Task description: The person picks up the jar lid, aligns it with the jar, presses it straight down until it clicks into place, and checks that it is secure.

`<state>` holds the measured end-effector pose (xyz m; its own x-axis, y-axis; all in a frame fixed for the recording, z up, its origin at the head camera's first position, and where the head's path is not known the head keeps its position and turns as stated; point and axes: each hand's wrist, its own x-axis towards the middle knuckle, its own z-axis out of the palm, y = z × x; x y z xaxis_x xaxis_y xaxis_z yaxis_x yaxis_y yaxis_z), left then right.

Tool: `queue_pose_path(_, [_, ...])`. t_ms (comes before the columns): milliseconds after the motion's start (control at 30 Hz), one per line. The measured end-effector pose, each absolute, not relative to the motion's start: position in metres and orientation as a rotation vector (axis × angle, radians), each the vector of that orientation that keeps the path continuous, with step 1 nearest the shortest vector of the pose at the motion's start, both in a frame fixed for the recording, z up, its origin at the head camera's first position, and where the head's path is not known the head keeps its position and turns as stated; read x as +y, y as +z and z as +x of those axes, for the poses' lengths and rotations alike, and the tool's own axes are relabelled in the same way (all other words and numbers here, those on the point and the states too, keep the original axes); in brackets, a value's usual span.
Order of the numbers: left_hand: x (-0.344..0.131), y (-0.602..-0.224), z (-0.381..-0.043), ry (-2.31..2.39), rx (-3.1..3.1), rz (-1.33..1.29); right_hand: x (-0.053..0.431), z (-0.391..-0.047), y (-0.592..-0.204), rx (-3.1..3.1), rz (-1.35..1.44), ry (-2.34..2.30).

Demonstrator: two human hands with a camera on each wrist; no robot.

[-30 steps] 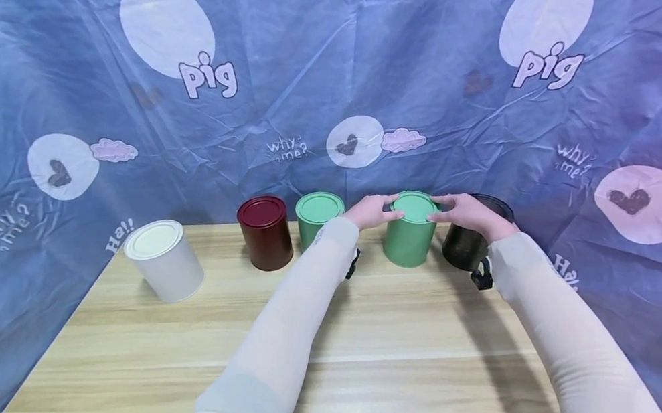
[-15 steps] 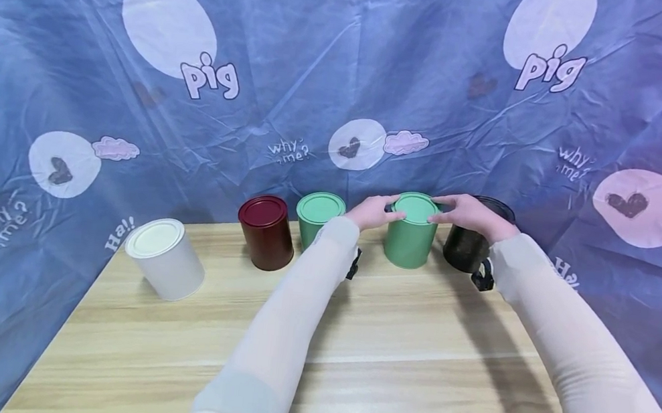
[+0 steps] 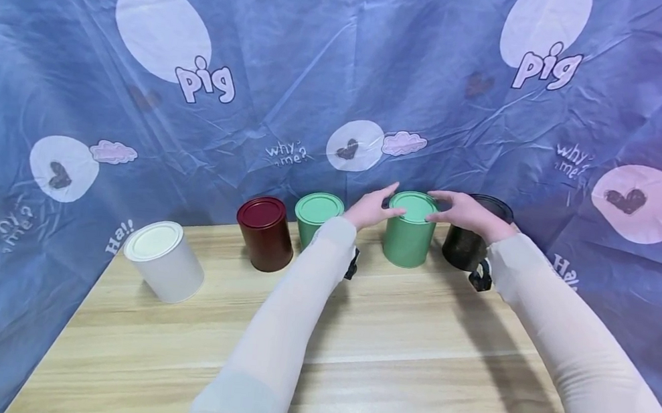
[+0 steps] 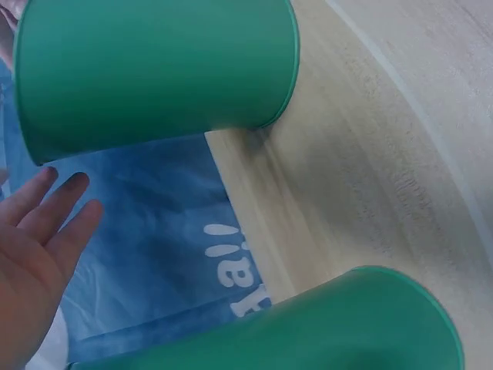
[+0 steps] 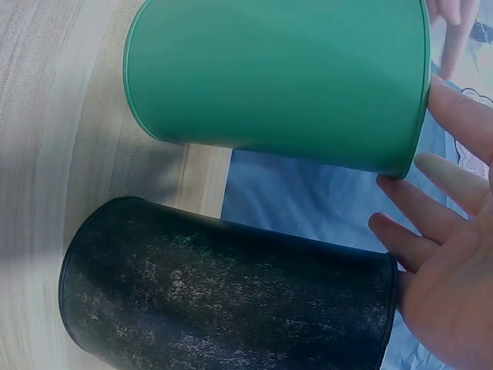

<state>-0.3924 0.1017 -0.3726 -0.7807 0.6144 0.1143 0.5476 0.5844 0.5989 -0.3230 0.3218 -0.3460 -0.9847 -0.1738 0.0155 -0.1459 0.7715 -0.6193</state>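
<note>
A lidded green can (image 3: 409,241) stands upright at the table's back edge between my two hands. My left hand (image 3: 370,208) is at its left, fingers spread. In the left wrist view those fingers (image 4: 62,212) are extended, tips just off the can's rim. My right hand (image 3: 466,214) is at its right, and in the right wrist view its thumb and fingertips (image 5: 400,185) are right at the rim with the fingers straight and spread. Beside the right hand stands a black can (image 3: 464,247), partly hidden by that hand and wrist.
A second green can (image 3: 318,209) stands left, partly behind the left forearm. Further left are a dark red can (image 3: 266,243) and a white can (image 3: 169,270). The wooden table (image 3: 401,348) ends at a blue printed cloth (image 3: 293,48) hanging behind the cans.
My left fingers have moved away from the green can's rim and spread. The right fingers have loosened slightly at the rim. The cans stay where they were.
</note>
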Motion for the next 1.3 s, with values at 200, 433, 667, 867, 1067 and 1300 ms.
queue_pose_path(200, [0.096, -0.363, -0.384, 0.990, 2.682, 1.023, 0.324, -0.321, -0.344, 2.933, -0.276, -0.995])
queue_pose_path(433, [0.079, -0.353, -0.370, 1.010, 2.659, 0.989, 0.320, -0.317, -0.334, 2.916, -0.266, -0.951])
queue_pose_path(667, [0.053, -0.353, -0.355, 1.011, 2.595, 0.969, 0.305, -0.310, -0.332, 2.919, -0.362, -0.972])
queue_pose_path(867, [0.030, -0.355, -0.337, 0.948, 2.604, 0.982, 0.285, -0.300, -0.335, 2.919, -0.490, -0.922])
queue_pose_path(1067, [0.012, -0.359, -0.320, 0.870, 2.663, 1.031, 0.263, -0.288, -0.341, 2.881, -0.679, -0.918])
queue_pose_path(1300, [-0.015, -0.372, -0.295, 0.801, 2.712, 1.000, 0.244, -0.276, -0.353, 2.844, -0.820, -0.919])
